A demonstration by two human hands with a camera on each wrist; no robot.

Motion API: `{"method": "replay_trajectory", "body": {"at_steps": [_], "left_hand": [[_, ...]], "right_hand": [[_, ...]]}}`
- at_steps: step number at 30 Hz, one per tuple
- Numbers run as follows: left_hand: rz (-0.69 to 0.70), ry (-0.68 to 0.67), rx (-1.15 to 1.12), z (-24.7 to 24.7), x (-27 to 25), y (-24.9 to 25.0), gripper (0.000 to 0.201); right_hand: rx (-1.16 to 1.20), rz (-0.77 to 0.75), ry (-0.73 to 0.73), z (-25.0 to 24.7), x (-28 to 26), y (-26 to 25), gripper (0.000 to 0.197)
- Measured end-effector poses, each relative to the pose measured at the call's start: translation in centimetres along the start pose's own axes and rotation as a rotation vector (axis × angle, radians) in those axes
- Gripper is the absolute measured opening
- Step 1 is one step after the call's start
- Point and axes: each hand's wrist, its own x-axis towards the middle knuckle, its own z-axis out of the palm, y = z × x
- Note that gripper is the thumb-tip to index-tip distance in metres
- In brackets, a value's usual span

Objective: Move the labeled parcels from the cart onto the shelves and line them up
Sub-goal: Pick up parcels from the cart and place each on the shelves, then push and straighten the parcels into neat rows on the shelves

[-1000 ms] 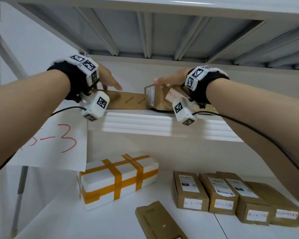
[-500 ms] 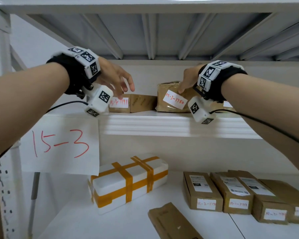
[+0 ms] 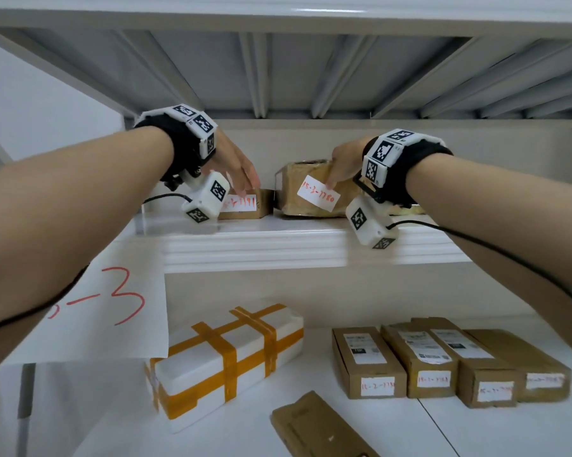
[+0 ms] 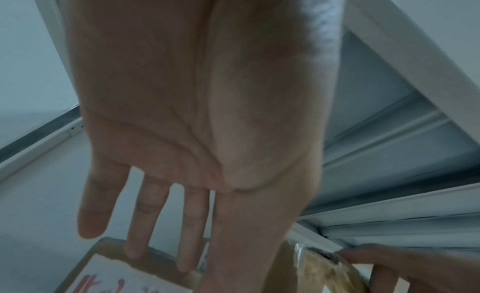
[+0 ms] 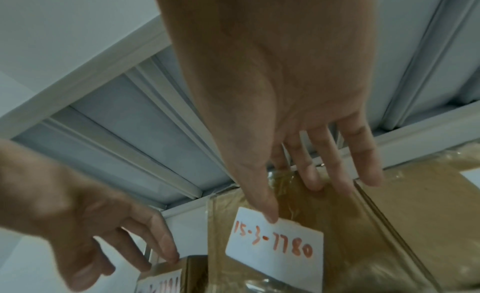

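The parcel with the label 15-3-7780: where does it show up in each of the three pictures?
Head: the taped parcel sits centre on the upper shelf, under the right hand.
Left wrist: only its taped corner shows, bottom right.
Right wrist: it fills the lower right, label facing the camera.
Shared landmark: the smaller labelled box to its left.

A white paper sign (image 3: 90, 301) with a red handwritten "3" hangs at the left end of the upper shelf's front edge. Grey ribbed metal panels (image 3: 297, 74) of the shelf above span the top, over a pale back wall (image 3: 475, 150).
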Motion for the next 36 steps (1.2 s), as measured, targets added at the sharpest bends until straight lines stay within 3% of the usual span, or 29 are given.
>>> {"method": "replay_trajectory", "body": {"at_steps": [2,5,10,13,16,22,30,32,36], "left_hand": [[0.005,-0.006,0.009,0.6,0.7,0.4,0.044],[-0.001,-0.004,0.022,1.6,1.5,1.0,0.057],[0.05,0.045,-0.056,1.1,0.7,1.6,0.056],[0.123,0.063,-0.104,1.0,-0.3,2.2,0.043],[0.175,0.116,-0.157,1.6,-0.9,3.4,0.033],[0.19,0.227,-0.216,3.9,-1.9,5.6,0.012],[0.186,0.407,-0.32,9.1,-3.5,8.4,0.026],[0.184,0.525,-0.31,10.7,-4.4,8.8,0.03],[0.225,0.819,-0.312,14.6,-7.0,9.3,0.031]], "right_hand": [[0.005,-0.004,-0.03,0.1,0.0,-0.1,0.056],[0.072,-0.016,-0.206,0.2,-0.5,-0.3,0.061],[0.144,-0.015,-0.313,-0.9,-2.5,0.0,0.044],[0.136,-0.089,-0.197,-1.2,-3.2,0.7,0.035],[0.21,-0.064,-0.121,-0.6,-4.2,0.9,0.025],[0.243,-0.128,0.027,1.0,-6.8,1.1,0.018],[0.525,-0.232,0.209,3.7,-9.7,2.1,0.028],[0.572,-0.236,0.318,4.7,-10.5,1.9,0.033],[0.551,-0.26,0.585,7.7,-13.5,1.2,0.023]]}}
